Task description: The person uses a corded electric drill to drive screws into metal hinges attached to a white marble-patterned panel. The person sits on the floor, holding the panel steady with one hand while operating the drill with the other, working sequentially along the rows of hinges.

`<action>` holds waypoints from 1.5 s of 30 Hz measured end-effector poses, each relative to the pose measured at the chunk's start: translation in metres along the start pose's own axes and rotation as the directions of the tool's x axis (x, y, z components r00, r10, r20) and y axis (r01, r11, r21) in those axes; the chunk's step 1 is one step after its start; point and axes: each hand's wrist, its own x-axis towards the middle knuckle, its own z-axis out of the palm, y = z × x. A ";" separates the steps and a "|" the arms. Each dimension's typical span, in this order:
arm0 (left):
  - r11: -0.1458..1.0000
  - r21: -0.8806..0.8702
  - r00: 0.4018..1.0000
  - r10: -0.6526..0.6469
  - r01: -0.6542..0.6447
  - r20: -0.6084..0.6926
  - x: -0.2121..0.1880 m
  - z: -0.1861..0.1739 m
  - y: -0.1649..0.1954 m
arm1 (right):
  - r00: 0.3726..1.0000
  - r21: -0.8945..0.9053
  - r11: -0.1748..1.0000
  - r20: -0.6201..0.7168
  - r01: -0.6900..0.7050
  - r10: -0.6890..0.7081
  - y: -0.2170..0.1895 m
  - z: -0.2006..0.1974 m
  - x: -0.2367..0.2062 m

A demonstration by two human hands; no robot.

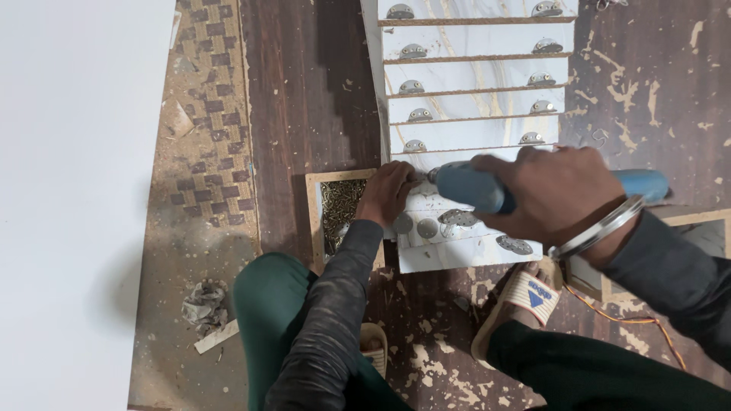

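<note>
Hands worked low on the floor: our right hand (pixel 552 198) w/ fingers closed round the blue power drill (pixel 472 186), left hand (pixel 388 192) pressing the white marble-look panel (pixel 457 247) at its left edge, beside the screw box (pixel 341 205).

You are looking through a single head-worn camera, aimed almost straight down from above your crouched knees and set close to the work. Your left hand (pixel 387 192) sits near frame centre and your right hand (pixel 550 194) toward 3 o'clock. The staggered stack of white marbled boards (pixel 476 72) runs up to 12 o'clock, and the dark scuffed wooden floor (pixel 304 91) fills the rest.
</note>
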 end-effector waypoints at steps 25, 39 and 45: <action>1.000 -0.019 0.999 0.002 -0.002 -0.034 -0.004 0.002 -0.014 | 0.946 -0.136 0.966 0.272 0.219 -0.176 -0.025 -0.062 0.066; 1.000 0.021 0.995 -0.009 0.011 -0.097 -0.004 0.011 -0.014 | 0.985 -0.195 0.969 0.107 0.152 -0.133 -0.025 -0.048 0.056; 0.991 -0.024 0.981 -0.135 0.133 -0.140 -0.007 0.018 -0.010 | 0.988 -0.166 0.976 -0.026 0.143 -0.150 -0.016 -0.032 0.042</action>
